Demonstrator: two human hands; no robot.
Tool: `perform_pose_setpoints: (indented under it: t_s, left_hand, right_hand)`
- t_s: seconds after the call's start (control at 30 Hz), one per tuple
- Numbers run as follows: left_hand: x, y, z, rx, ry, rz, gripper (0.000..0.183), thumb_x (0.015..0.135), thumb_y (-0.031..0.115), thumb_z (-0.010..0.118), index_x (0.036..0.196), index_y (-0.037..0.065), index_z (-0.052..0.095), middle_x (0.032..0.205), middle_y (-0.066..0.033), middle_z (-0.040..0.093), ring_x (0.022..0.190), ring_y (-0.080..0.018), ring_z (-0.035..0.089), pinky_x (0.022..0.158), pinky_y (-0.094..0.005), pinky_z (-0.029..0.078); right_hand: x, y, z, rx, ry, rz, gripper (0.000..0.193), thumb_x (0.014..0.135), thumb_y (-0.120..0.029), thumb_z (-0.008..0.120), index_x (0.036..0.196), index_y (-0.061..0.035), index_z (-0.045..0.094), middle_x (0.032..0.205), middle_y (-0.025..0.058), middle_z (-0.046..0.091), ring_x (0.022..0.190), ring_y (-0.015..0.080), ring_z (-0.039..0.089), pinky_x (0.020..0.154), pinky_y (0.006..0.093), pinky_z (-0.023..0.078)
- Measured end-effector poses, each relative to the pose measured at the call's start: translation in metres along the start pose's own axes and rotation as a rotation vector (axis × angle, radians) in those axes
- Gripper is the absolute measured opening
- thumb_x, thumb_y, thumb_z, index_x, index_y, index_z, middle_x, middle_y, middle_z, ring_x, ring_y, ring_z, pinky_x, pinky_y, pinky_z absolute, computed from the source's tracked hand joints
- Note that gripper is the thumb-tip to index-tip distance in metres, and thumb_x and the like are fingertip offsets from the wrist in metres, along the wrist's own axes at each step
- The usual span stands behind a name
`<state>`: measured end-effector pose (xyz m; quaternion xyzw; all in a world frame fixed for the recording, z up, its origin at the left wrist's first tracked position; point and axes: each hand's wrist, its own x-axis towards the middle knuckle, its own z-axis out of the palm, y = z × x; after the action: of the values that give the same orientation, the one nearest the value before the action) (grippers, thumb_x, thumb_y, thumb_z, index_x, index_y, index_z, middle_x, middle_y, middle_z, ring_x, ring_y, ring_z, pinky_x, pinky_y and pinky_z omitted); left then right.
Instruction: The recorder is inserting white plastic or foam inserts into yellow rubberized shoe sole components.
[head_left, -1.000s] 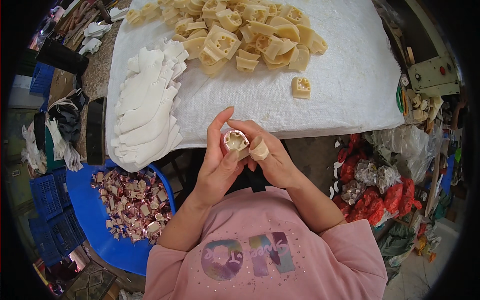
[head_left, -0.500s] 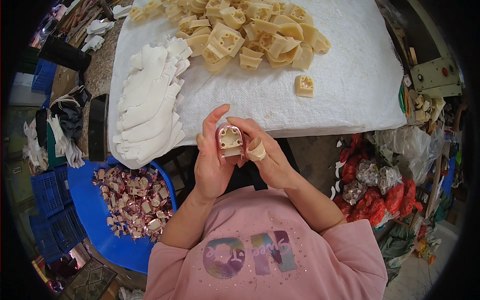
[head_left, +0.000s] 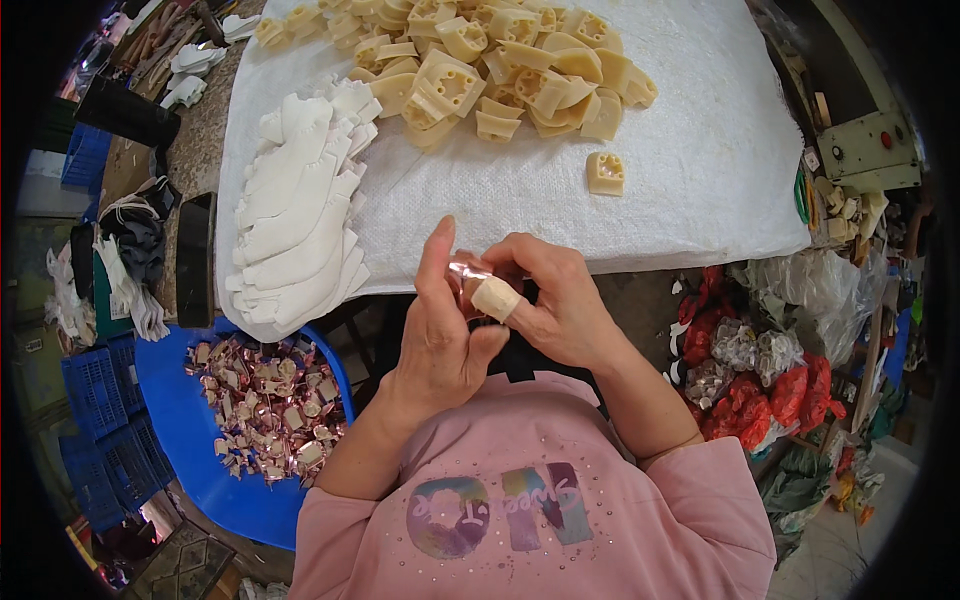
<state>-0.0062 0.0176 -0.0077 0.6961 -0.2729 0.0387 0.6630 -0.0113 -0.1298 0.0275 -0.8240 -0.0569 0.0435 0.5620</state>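
1. Left hand [head_left: 435, 345] spreads thumb and index finger; whether its hidden fingers touch anything, I cannot tell.
2. Right hand [head_left: 560, 305] pinches a small, shiny, pink-wrapped piece [head_left: 467, 268], seemingly mid-work, between both hands.
3. Similar pink-and-cream pieces [head_left: 270, 400], apparently done, lie in a blue plastic basin [head_left: 178, 440].
4. Bare cream, moulded blocks [head_left: 480, 70], seemingly left to do, heap on the white-sheeted tabletop [head_left: 690, 120]; one [head_left: 605, 174] lies apart.

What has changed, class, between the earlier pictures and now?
The shiny pink piece has turned: its holed beige hollow no longer shows. The right hand holds it, wrapped thumb across; the left hand's grip is unclear. The beige pile, white stack and blue tub stayed put.
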Motion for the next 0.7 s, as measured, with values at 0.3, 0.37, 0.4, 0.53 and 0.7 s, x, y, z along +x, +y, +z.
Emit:
perform_pose_setpoints:
  t_s: [0.3, 0.37, 0.4, 0.53, 0.7]
  left_hand:
    - [0.005, 0.015, -0.019, -0.086, -0.049, -0.389, 0.045, 0.075, 0.003, 0.072, 0.113, -0.001, 0.049, 0.098, -0.0087, 0.055, 0.082, -0.0135, 0.057, 0.072, -0.0252, 0.048]
    - [0.007, 0.018, -0.021, 0.129, -0.11, -0.248, 0.045, 0.072, -0.01, 0.068, 0.112, -0.001, 0.05, 0.098, -0.0057, 0.052, 0.086, -0.0115, 0.057, 0.072, -0.0236, 0.05]
    - [0.008, 0.02, -0.021, 0.122, -0.113, -0.245, 0.045, 0.072, -0.01, 0.068, 0.112, -0.001, 0.05, 0.098, -0.0057, 0.052, 0.086, -0.0115, 0.057, 0.072, -0.0236, 0.05]
    - [0.007, 0.022, -0.018, 0.199, -0.121, -0.149, 0.046, 0.071, -0.01, 0.069, 0.112, -0.001, 0.05, 0.097, -0.0065, 0.052, 0.083, -0.0117, 0.057, 0.067, -0.0222, 0.05]
    - [0.007, 0.012, -0.013, 0.193, -0.025, -0.153, 0.047, 0.066, -0.005, 0.074, 0.107, 0.0, 0.051, 0.085, -0.0061, 0.054, 0.071, -0.0113, 0.057, 0.06, -0.0222, 0.049]
  right_hand:
    - [0.003, 0.03, 0.006, 0.509, 0.016, -0.029, 0.024, 0.092, -0.026, 0.051, 0.095, -0.0033, 0.057, 0.078, 0.0055, 0.056, 0.066, 0.0133, 0.054, 0.06, 0.0263, 0.045]
    - [0.012, 0.035, -0.001, 0.707, -0.164, 0.187, 0.021, 0.094, -0.024, 0.049, 0.088, -0.0047, 0.055, 0.072, -0.0001, 0.053, 0.059, 0.0078, 0.048, 0.052, 0.0225, 0.04]
    - [0.014, 0.034, -0.005, 0.702, -0.158, 0.189, 0.021, 0.094, -0.024, 0.049, 0.088, -0.0047, 0.055, 0.072, -0.0001, 0.053, 0.059, 0.0078, 0.048, 0.052, 0.0225, 0.04]
    - [0.013, 0.029, -0.008, 0.488, -0.2, -0.025, 0.015, 0.087, -0.017, 0.055, 0.081, -0.0033, 0.054, 0.066, 0.001, 0.052, 0.056, 0.0094, 0.048, 0.049, 0.0237, 0.04]
    - [0.007, 0.028, 0.012, 0.198, 0.12, -0.151, 0.015, 0.086, -0.015, 0.056, 0.078, -0.0031, 0.054, 0.068, 0.0011, 0.055, 0.057, 0.0085, 0.049, 0.049, 0.0244, 0.041]
